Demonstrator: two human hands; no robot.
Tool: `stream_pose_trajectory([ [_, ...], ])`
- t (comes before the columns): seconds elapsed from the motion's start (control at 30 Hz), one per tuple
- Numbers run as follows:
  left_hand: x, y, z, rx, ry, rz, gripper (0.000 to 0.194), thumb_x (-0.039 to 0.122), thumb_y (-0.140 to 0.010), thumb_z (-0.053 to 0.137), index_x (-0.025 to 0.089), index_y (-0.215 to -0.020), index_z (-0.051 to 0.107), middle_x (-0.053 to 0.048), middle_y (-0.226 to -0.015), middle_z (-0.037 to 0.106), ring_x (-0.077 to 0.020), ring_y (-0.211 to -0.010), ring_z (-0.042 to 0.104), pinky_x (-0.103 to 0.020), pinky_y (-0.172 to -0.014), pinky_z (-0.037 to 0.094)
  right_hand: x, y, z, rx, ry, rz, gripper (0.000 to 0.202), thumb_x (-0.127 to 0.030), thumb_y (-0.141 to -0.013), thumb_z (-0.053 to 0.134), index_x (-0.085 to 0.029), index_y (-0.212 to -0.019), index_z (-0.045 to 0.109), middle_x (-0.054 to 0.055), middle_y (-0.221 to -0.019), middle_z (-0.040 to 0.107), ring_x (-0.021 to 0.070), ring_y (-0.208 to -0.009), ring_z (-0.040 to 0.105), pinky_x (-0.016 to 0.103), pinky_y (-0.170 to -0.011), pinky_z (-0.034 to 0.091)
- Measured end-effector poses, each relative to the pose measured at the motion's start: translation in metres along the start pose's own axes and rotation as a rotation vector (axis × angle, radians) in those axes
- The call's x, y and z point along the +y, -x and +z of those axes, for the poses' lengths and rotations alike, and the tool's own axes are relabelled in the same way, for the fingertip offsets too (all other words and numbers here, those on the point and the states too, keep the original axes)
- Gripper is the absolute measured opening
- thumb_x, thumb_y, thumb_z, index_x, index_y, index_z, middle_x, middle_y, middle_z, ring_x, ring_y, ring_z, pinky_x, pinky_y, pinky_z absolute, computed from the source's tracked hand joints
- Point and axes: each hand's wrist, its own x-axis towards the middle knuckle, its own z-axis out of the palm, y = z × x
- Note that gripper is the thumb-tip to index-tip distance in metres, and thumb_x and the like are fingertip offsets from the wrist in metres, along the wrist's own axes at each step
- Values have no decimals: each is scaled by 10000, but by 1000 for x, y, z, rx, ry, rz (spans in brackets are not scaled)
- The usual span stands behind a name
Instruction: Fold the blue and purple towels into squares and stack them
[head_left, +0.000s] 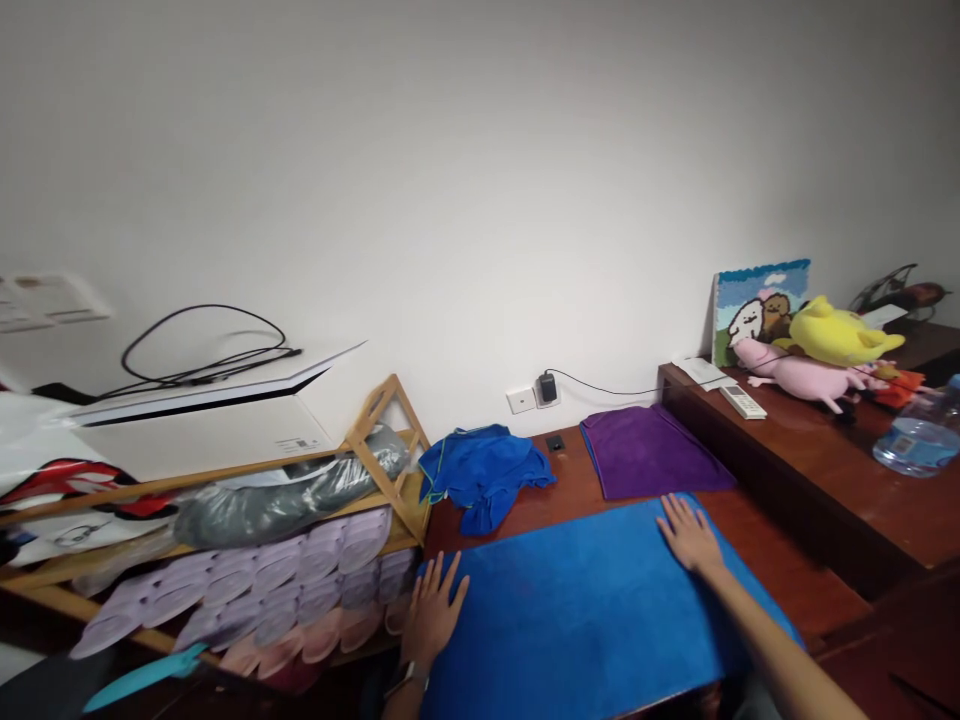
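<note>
A blue towel lies closest, spread nearly smooth over the reddish wooden desk, with a person's hands at its two sides. Off to the left I see a wooden rack with rows of lilac slippers and a white box on top, a black cable looped over it. The left hand rests palm down at the towel's left edge, fingers spread, gripping nothing; there's a band at the wrist. Just beyond the towel sits a crumpled blue cloth, then a black adapter plugged in at the wall, then a folded purple towel. The right hand is laid flat near the blue towel's far right corner, fingers extended, also holding nothing. On the raised ledge at right are a white remote, a pink plush toy, a yellow one against it, and a clear water bottle.
</note>
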Motion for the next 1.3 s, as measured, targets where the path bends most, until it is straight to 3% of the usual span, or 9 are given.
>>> stream_pose_trajectory([
  [0.13, 3, 2, 3, 31, -4, 7, 654, 622, -1039, 332, 295, -1585, 481, -92, -1672, 437, -340, -1551, 377, -569, -1241, 336, 48, -9, 3, 14, 40, 83, 762, -532, -1026, 181, -146, -1679, 242, 67, -1742, 234, 251, -1615, 193, 474, -1306, 158],
  [0.37, 7, -1, -13, -20, -51, 29, 637, 581, -1056, 297, 262, -1556, 528, -111, -1634, 493, -335, -1516, 437, -567, -1233, 345, 37, -10, -11, -11, 58, 123, 751, -511, -1017, 199, -131, -1650, 336, 123, -1707, 344, 291, -1584, 280, 546, -1292, 161],
  [0.53, 38, -16, -30, 16, 4, 123, 600, 523, -1072, 314, 244, -1562, 519, -96, -1641, 484, -299, -1534, 416, -518, -1261, 322, -44, 2, -26, 105, 17, -93, 699, -472, -1034, 262, -112, -1614, 414, 138, -1697, 355, 309, -1589, 265, 524, -1302, 111],
  [0.67, 67, -19, -26, -66, 57, 149, 591, 531, -1077, 326, 280, -1594, 464, -77, -1685, 410, -290, -1565, 360, -526, -1268, 303, -135, 22, -12, 23, -131, -406, 674, -538, -1065, 246, -215, -1644, 369, 60, -1705, 345, 265, -1598, 254, 497, -1303, 157],
  [0.73, 63, -16, -22, -109, 56, 122, 594, 544, -1076, 327, 298, -1606, 438, -73, -1700, 379, -293, -1570, 349, -540, -1265, 302, -149, 26, -2, -20, -141, -445, 674, -552, -1066, 243, -239, -1655, 336, 45, -1717, 312, 255, -1602, 244, 499, -1301, 170],
  [0.83, 34, -7, -16, -107, 18, 72, 598, 562, -1069, 340, 319, -1609, 430, -73, -1702, 376, -312, -1566, 353, -572, -1256, 302, -111, 19, 5, -39, -86, -341, 672, -536, -1062, 237, -245, -1664, 306, 41, -1730, 266, 255, -1608, 222, 515, -1303, 149],
  [0.93, 6, 1, -15, -65, -14, 37, 605, 569, -1063, 340, 309, -1597, 456, -94, -1691, 398, -347, -1554, 370, -603, -1229, 332, -29, 3, 2, -33, -2, -97, 694, -510, -1049, 226, -210, -1674, 275, 55, -1737, 239, 270, -1614, 197, 526, -1304, 125],
  [1.03, 0, 4, -17, -42, -32, 22, 611, 558, -1066, 318, 294, -1601, 452, -107, -1692, 397, -357, -1556, 361, -603, -1223, 337, 35, -7, -3, -28, 30, 78, 741, -517, -1038, 198, -153, -1684, 218, 70, -1750, 196, 258, -1620, 170, 483, -1308, 142],
  [1.3, 27, -2, -46, -101, -52, 24, 599, 460, -1039, 363, 199, -1555, 520, -148, -1640, 474, -352, -1523, 421, -583, -1233, 327, 61, -18, -22, -74, -241, 132, 752, -579, -1001, 304, -202, -1650, 353, 41, -1730, 291, 265, -1607, 226, 509, -1304, 182],
])
